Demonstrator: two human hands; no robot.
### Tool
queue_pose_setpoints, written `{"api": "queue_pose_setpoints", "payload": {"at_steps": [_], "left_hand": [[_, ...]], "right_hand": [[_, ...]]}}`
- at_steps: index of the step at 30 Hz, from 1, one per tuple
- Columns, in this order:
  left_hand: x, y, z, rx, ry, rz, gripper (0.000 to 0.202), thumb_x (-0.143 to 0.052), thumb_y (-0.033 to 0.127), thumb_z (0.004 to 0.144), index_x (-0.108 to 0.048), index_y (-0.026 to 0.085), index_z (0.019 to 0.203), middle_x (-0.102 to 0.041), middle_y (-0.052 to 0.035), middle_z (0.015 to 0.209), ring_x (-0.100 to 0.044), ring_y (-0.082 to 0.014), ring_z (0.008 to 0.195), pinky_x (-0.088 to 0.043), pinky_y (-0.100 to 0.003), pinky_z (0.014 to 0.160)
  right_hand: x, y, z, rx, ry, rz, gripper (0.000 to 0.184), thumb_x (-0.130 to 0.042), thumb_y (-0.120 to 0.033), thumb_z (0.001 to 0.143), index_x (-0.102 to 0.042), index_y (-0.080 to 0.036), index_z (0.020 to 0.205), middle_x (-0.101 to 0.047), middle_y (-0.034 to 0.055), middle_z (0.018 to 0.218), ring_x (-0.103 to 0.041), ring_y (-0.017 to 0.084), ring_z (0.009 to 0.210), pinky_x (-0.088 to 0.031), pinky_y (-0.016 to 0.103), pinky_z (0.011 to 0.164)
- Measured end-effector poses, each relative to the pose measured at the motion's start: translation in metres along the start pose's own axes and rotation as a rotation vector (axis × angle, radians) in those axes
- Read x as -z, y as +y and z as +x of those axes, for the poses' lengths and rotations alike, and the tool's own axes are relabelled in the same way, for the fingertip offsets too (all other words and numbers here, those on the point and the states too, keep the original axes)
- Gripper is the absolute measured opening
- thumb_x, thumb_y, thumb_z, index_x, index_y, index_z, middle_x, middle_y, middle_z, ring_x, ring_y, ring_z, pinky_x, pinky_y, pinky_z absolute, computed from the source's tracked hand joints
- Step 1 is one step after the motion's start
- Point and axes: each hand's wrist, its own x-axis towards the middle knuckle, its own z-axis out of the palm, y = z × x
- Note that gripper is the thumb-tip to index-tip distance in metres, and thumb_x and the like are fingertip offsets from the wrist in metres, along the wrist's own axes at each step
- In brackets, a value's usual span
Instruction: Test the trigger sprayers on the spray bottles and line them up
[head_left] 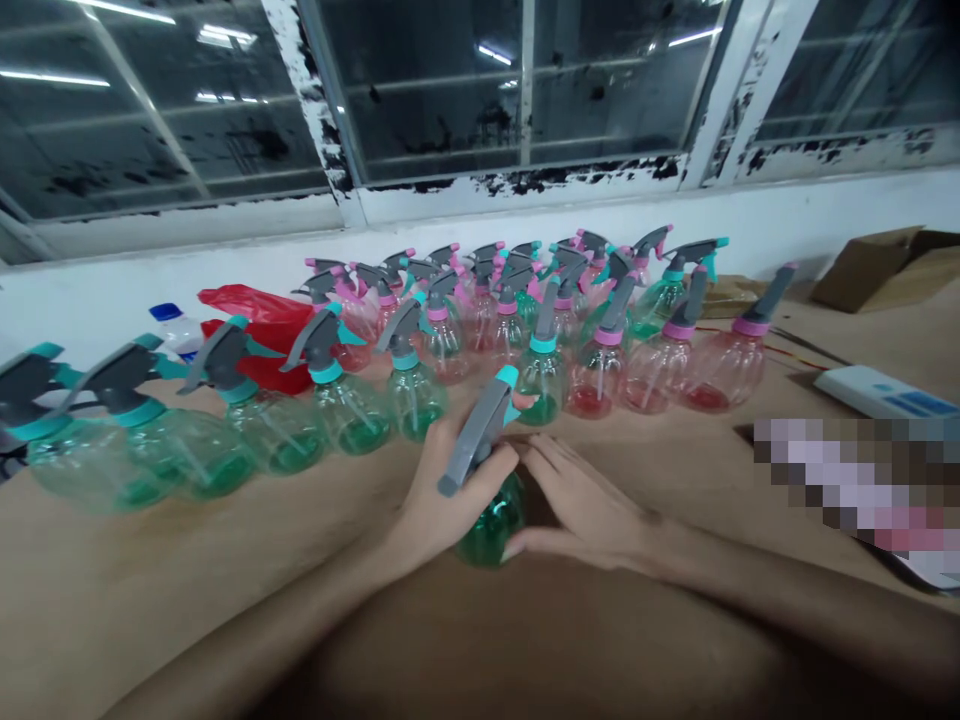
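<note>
In the middle of the worktable stands a clear spray bottle [491, 525] with a green tint. Its grey sprayer head [480, 430] has a turquoise nozzle and leans towards the upper right. My left hand [442, 490] is wrapped around the bottle's neck just under the head, and one fingertip shows by the trigger. On the bottle's right side is my right hand [589, 500], fingers stretched towards the neck and thumb apart near the base. A gap shows between that palm and the bottle. Beyond my hands stands another green spray bottle [541, 385].
A row of green spray bottles [352, 415] runs left; pink ones [664, 375] stand right and behind. Red plastic bags [259, 330] and a white bottle with blue cap [174, 330] lie behind. At right are a cardboard box [874, 265], a white device [885, 390] and a blurred-out object [862, 490].
</note>
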Motion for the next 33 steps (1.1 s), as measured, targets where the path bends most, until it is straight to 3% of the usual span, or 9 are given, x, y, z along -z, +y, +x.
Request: {"api": "queue_pose_setpoints", "payload": {"at_steps": [4,6,9,15,19,27,33], "left_hand": [[0.005,-0.003,0.007,0.037,-0.059,0.065,0.031,-0.046,0.013,0.073,-0.063,0.025,0.097,-0.05,0.0048,0.061,-0.045,-0.0136,0.054,-0.04,-0.027,0.054],[0.008,-0.005,0.011,0.054,-0.067,0.076,0.031,-0.046,0.014,0.073,-0.062,0.024,0.098,-0.05,0.0046,0.061,-0.044,-0.0136,0.054,-0.037,-0.026,0.052],[0.012,-0.011,0.018,0.075,-0.078,0.06,0.031,-0.047,0.014,0.073,-0.062,0.023,0.098,-0.051,0.0043,0.064,-0.043,-0.0126,0.054,-0.036,-0.026,0.052],[0.016,-0.018,0.021,0.078,-0.133,0.036,0.032,-0.048,0.016,0.073,-0.063,0.023,0.101,-0.048,0.0053,0.057,-0.042,-0.0124,0.049,-0.037,-0.025,0.049],[0.017,-0.019,0.021,0.078,-0.15,0.026,0.035,-0.05,0.017,0.073,-0.063,0.023,0.104,-0.063,0.0003,0.074,-0.055,-0.0144,0.059,-0.044,-0.026,0.055],[0.016,-0.018,0.021,0.13,-0.15,0.038,0.035,-0.05,0.021,0.073,-0.064,0.023,0.106,-0.066,-0.0018,0.079,-0.058,-0.0156,0.061,-0.048,-0.027,0.056],[0.017,-0.013,0.022,0.149,-0.164,-0.004,0.037,-0.051,0.019,0.075,-0.062,0.027,0.109,-0.069,-0.0021,0.096,-0.067,-0.0189,0.081,-0.052,-0.03,0.075]], "right_hand": [[0.003,0.043,-0.019,-0.029,-0.061,-0.04,0.06,-0.054,-0.053,0.084,-0.042,-0.017,0.131,-0.052,0.0138,0.131,-0.046,0.026,0.123,-0.04,0.048,0.101],[0.004,0.061,-0.026,-0.015,-0.084,-0.045,0.044,-0.051,-0.044,0.089,-0.048,-0.022,0.127,-0.056,0.0091,0.128,-0.048,0.022,0.122,-0.044,0.044,0.099],[0.004,0.075,-0.03,-0.031,-0.088,-0.06,0.037,-0.051,-0.039,0.09,-0.053,-0.024,0.123,-0.058,0.007,0.127,-0.05,0.021,0.121,-0.044,0.043,0.099],[0.002,0.071,-0.03,-0.053,-0.141,-0.073,0.04,-0.051,-0.039,0.09,-0.053,-0.021,0.125,-0.056,0.0066,0.131,-0.047,0.019,0.125,-0.042,0.038,0.103],[-0.001,0.064,-0.032,-0.099,-0.152,-0.094,0.042,-0.049,-0.041,0.091,-0.052,-0.02,0.127,-0.055,0.006,0.132,-0.043,0.021,0.127,-0.04,0.041,0.104],[-0.004,0.056,-0.037,-0.157,-0.15,-0.128,0.045,-0.047,-0.041,0.091,-0.049,-0.02,0.131,-0.049,0.007,0.137,-0.039,0.023,0.13,-0.036,0.045,0.107],[-0.003,0.056,-0.036,-0.165,-0.126,-0.078,0.046,-0.05,-0.041,0.09,-0.048,-0.022,0.131,-0.051,0.0075,0.136,-0.041,0.023,0.129,-0.036,0.047,0.106]]}}
